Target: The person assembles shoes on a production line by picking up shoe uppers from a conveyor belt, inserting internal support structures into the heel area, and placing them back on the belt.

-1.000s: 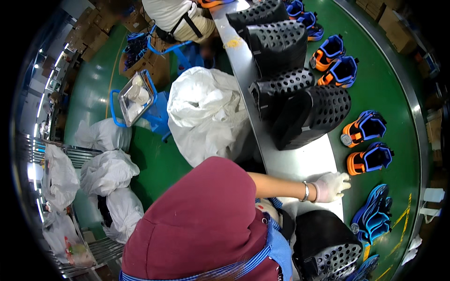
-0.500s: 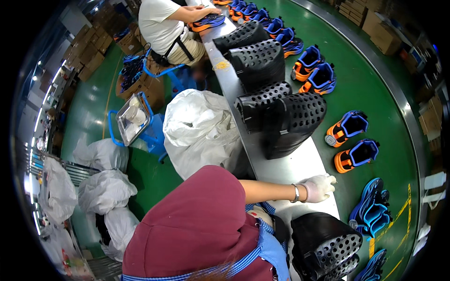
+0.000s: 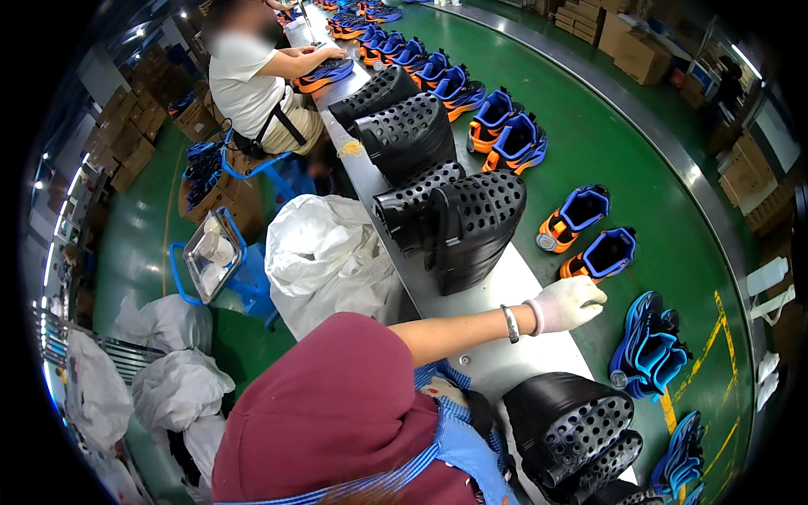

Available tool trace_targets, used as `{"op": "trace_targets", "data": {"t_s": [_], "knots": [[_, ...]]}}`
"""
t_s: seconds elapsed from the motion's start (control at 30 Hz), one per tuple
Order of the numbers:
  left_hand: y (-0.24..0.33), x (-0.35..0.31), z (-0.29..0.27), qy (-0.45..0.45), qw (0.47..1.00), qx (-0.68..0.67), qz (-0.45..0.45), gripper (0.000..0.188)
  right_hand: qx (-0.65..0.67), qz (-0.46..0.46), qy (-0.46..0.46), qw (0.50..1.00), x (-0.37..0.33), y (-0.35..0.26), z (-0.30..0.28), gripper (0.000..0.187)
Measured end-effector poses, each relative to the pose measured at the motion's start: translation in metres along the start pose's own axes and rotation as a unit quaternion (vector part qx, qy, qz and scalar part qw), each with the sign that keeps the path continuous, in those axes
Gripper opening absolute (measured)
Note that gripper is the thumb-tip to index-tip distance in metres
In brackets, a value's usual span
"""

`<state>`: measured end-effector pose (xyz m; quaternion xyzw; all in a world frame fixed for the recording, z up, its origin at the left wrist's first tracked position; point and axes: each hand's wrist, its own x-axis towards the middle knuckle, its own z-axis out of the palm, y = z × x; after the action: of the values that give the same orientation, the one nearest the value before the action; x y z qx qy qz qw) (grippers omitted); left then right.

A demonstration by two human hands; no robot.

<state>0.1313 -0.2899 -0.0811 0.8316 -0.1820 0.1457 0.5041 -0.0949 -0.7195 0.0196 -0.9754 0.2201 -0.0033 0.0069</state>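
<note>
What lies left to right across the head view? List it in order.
Small white bags → blue-framed tray → large white sack → black perforated shells → co-worker's gloved hand → blue shoes on the green belt.

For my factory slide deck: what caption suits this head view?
Gloved hand reaches across steel table toward orange-and-blue shoes on green conveyor.

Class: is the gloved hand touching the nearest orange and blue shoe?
Cannot tell. In the head view, the right hand's fingertips reach the shoe's edge, but no plain contact or gap shows.
</note>
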Motion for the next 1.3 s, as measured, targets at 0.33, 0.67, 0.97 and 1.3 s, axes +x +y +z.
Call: {"op": "trace_targets", "data": {"t_s": [0.33,0.67,0.97,1.3], "knots": [[0.051,0.031,0.016,-0.095,0.993,-0.064,0.037,0.040,0.041,0.013,0.094,0.995,-0.039,-0.002,-0.081,0.048],[0.159,0.072,0.056,-0.342,0.763,-0.532,-0.132,0.042,0.404,-0.258,0.064,0.875,0.060,-0.114,-0.047,0.039],[0.125,0.065,0.083,-0.125,0.731,-0.643,-0.191,0.021,0.288,-0.248,0.040,0.924,0.062,-0.192,-0.036,0.038],[0.092,0.058,0.105,-0.015,0.735,-0.621,-0.272,0.017,0.207,-0.245,-0.010,0.947,0.089,-0.217,-0.017,0.035]]}}
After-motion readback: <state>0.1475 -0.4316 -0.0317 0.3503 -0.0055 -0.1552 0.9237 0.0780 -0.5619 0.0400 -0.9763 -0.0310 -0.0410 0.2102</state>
